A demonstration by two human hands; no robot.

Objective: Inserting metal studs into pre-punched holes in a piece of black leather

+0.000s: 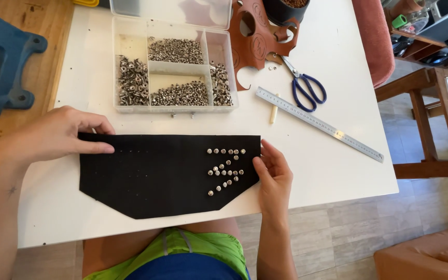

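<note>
Fingers (97, 147) of left hand (58, 132) pin black leather panel (151, 176) edge; right hand (273, 173) grips opposite edge.

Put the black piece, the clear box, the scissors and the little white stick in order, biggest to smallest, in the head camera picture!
1. Black leather piece
2. Clear compartment box of studs
3. Blue-handled scissors
4. Small white stick

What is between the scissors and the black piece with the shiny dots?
In the head view, a long metal ruler lies slanted on the white table between the blue-handled scissors and the black studded piece.
</note>
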